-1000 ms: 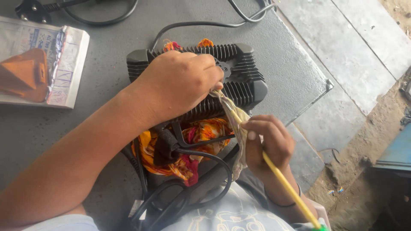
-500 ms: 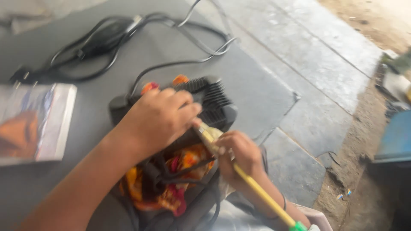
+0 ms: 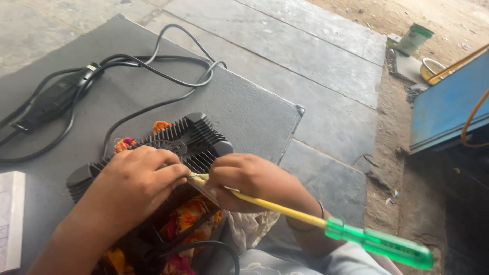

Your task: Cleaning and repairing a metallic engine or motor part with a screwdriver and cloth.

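A black box with ribbed fins [image 3: 196, 137] lies on a grey mat [image 3: 244, 109], partly resting on a bright orange and red patterned cloth [image 3: 188, 216], with black cables [image 3: 153, 71] trailing off behind it. The left hand [image 3: 137, 181] is curled over the top of the box, fingers pressed down on it. The right hand [image 3: 249, 181] is closed around the yellow shaft of a screwdriver [image 3: 305, 216] with a clear green handle, its tip at the box between both hands.

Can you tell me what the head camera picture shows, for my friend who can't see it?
Two hands, left hand and right hand, meet over a black finned box on a grey mat. The right hand holds a screwdriver with a yellow shaft and green handle. Black cables lie behind.
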